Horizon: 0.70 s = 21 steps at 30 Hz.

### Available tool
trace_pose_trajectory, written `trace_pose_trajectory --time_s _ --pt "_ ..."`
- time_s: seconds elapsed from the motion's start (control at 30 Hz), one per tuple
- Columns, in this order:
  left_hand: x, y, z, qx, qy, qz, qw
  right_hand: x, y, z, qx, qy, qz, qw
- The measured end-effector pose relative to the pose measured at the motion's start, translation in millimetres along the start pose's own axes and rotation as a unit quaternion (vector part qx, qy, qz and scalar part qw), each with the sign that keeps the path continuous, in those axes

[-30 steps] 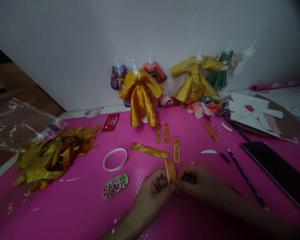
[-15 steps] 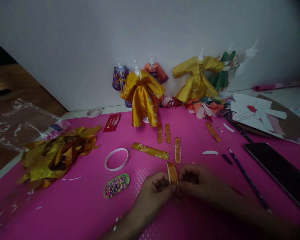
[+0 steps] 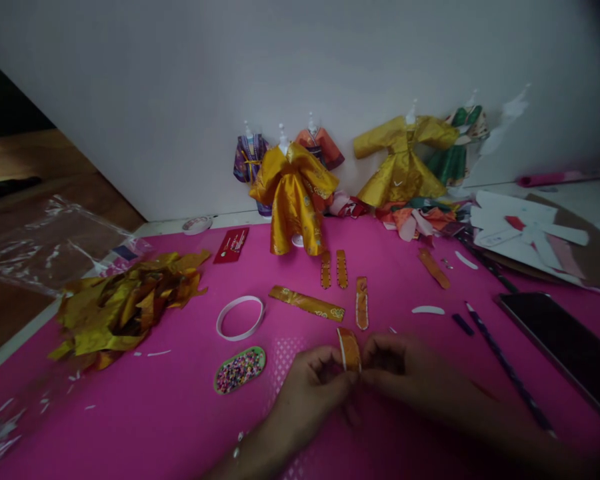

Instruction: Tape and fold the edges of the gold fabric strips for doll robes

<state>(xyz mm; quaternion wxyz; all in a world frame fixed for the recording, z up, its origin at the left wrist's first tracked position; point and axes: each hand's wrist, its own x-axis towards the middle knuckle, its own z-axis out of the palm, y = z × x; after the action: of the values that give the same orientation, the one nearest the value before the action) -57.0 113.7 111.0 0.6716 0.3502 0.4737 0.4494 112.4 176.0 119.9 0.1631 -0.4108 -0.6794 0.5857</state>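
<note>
Between my two hands stands a small golden-orange fabric strip (image 3: 349, 350) with a white trim along its left edge. The fingers and thumb of my left hand (image 3: 320, 383) pinch its lower left side. My right hand (image 3: 397, 367) pinches the lower right side, thumb close to the left thumb. The strip's lower end is hidden by the fingers. Just beyond lie an upright golden strip with white edging (image 3: 362, 303), a wide patterned gold strip (image 3: 307, 303) and two narrow strips with dark-dotted edges (image 3: 341, 269).
Left are a green tray of colourful beads (image 3: 240, 370), a pale ring (image 3: 240, 319) and gold fabric scraps (image 3: 130, 307). Dressed doll forms (image 3: 297, 193) stand along the wall. Right are a dark patterned pencil (image 3: 510, 370), a phone (image 3: 563, 347) and white paper pieces (image 3: 525, 230).
The whole view has shifted slightly, so everything appears a little further right. Both hands keep their pinch on the fabric strip, with hardly any other movement.
</note>
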Motion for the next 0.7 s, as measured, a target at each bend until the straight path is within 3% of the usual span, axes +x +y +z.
trace_pose_trajectory --time_s 0.33,0.7 --pt "1.9 3.5 -0.7 0.013 0.015 0.013 1.0 -0.5 -5.6 -1.9 0.04 -0.029 0.015 0.999" --pt "2.8 -0.9 -3.5 0.021 0.03 0.014 0.999 -3.1 -9.6 -1.9 0.052 -0.013 0.013 0.998"
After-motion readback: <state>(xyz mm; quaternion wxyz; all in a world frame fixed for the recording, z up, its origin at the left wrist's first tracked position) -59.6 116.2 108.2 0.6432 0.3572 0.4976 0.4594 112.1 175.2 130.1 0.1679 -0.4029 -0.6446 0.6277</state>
